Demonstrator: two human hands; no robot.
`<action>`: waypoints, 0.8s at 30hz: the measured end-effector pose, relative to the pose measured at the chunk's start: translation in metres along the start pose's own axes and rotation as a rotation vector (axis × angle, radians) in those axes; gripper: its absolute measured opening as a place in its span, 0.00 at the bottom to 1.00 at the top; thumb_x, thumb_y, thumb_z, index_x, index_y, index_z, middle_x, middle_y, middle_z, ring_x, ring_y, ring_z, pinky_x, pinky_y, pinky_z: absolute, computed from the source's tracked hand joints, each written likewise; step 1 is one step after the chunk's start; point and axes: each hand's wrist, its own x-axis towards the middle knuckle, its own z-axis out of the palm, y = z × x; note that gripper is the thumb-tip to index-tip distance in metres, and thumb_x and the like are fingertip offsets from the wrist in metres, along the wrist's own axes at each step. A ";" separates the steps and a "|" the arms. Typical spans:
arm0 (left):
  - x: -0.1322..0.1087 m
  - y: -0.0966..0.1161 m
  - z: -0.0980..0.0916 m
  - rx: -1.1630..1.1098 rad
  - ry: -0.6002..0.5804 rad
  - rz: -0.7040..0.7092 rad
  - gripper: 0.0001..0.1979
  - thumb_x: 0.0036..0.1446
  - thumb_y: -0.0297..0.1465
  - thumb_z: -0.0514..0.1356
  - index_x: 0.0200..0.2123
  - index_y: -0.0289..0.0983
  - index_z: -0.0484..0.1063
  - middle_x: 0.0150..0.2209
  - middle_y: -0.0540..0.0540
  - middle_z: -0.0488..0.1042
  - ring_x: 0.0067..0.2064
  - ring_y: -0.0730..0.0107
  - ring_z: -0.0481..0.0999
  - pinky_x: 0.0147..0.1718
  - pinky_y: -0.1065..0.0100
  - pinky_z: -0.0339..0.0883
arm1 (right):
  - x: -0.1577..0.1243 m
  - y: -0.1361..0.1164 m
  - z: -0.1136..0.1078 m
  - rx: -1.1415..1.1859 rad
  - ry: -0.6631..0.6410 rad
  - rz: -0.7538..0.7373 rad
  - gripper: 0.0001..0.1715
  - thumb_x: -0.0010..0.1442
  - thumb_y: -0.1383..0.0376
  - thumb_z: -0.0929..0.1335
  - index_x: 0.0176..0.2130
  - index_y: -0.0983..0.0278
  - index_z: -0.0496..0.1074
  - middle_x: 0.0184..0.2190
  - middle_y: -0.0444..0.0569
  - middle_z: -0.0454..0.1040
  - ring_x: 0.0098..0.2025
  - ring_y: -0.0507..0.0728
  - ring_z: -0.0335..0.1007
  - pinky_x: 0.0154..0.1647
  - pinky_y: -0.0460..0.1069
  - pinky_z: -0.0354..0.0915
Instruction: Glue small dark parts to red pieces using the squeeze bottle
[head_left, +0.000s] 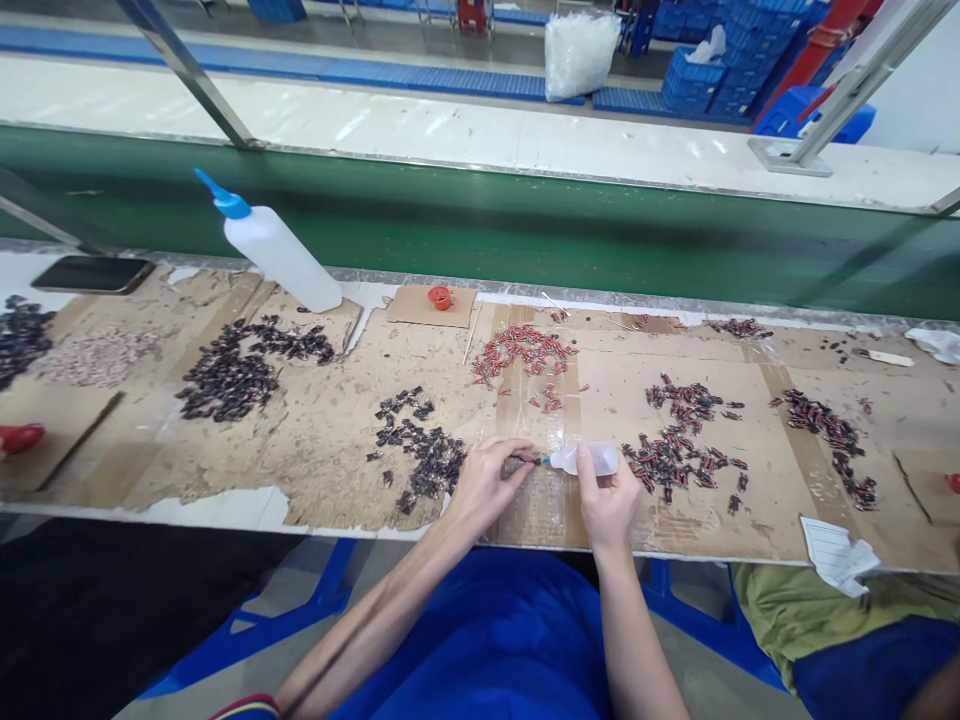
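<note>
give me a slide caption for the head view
Left hand pinches a small dark part while right hand aims a squeeze bottle at it, above cardboard strewn with loose parts

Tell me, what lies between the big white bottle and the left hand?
Head view: a scatter of small dark parts on worn cardboard. The left hand pinches one part; the right hand grips a small bottle.

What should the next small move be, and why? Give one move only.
Probably a gentle squeeze of the small clear plastic squeeze bottle in the right hand. Its blue nozzle appears to already meet the small dark part pinched in the left hand, so nothing seems left to line up first.
</note>
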 end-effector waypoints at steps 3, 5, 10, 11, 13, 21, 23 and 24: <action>0.000 0.000 0.000 -0.011 0.002 0.003 0.11 0.52 0.24 0.63 0.39 0.39 0.75 0.34 0.47 0.81 0.40 0.62 0.79 0.44 0.59 0.72 | -0.001 0.000 0.001 0.003 0.020 0.012 0.18 0.56 0.52 0.68 0.25 0.64 0.69 0.19 0.45 0.72 0.21 0.53 0.67 0.24 0.46 0.62; 0.000 0.000 0.001 -0.014 0.005 0.000 0.10 0.52 0.24 0.63 0.39 0.39 0.75 0.34 0.46 0.81 0.39 0.61 0.79 0.43 0.59 0.72 | -0.001 0.000 0.000 0.016 0.049 0.038 0.18 0.55 0.52 0.69 0.25 0.64 0.69 0.19 0.45 0.72 0.22 0.53 0.67 0.24 0.46 0.62; 0.000 0.002 -0.001 -0.023 -0.017 -0.014 0.12 0.51 0.23 0.64 0.41 0.38 0.75 0.34 0.46 0.81 0.41 0.61 0.80 0.45 0.58 0.71 | 0.001 0.001 -0.001 0.244 0.206 0.118 0.18 0.53 0.52 0.70 0.31 0.65 0.70 0.25 0.48 0.75 0.27 0.56 0.72 0.29 0.48 0.67; 0.000 0.002 -0.003 -0.033 -0.037 -0.015 0.13 0.51 0.24 0.64 0.42 0.38 0.75 0.34 0.45 0.81 0.41 0.61 0.80 0.46 0.59 0.71 | 0.002 0.002 -0.001 0.299 0.243 0.123 0.18 0.52 0.53 0.71 0.33 0.65 0.70 0.28 0.48 0.75 0.29 0.56 0.73 0.30 0.49 0.68; 0.004 0.002 -0.009 -0.062 -0.115 -0.013 0.14 0.51 0.26 0.65 0.43 0.38 0.74 0.35 0.46 0.81 0.40 0.61 0.80 0.46 0.60 0.71 | 0.005 0.004 0.000 0.380 0.278 0.115 0.21 0.47 0.55 0.74 0.35 0.64 0.66 0.30 0.47 0.75 0.32 0.56 0.74 0.34 0.50 0.69; 0.060 0.001 -0.028 0.297 -0.080 0.095 0.09 0.57 0.24 0.58 0.38 0.39 0.77 0.38 0.45 0.80 0.43 0.61 0.76 0.46 0.60 0.69 | 0.006 0.011 0.013 0.253 0.199 0.135 0.32 0.41 0.58 0.77 0.40 0.60 0.58 0.36 0.48 0.73 0.39 0.57 0.74 0.46 0.54 0.68; 0.074 0.002 -0.022 0.394 -0.117 0.127 0.10 0.57 0.22 0.57 0.37 0.38 0.78 0.37 0.45 0.80 0.43 0.60 0.75 0.46 0.59 0.68 | 0.006 0.010 0.013 0.236 0.166 0.114 0.35 0.43 0.59 0.76 0.45 0.60 0.57 0.38 0.50 0.74 0.41 0.57 0.74 0.47 0.55 0.68; 0.080 0.002 -0.018 0.425 -0.153 0.150 0.11 0.57 0.22 0.57 0.37 0.38 0.78 0.37 0.45 0.79 0.43 0.60 0.74 0.46 0.59 0.68 | 0.005 0.009 0.013 0.236 0.153 0.087 0.38 0.44 0.60 0.76 0.49 0.60 0.56 0.40 0.51 0.74 0.42 0.57 0.74 0.48 0.55 0.68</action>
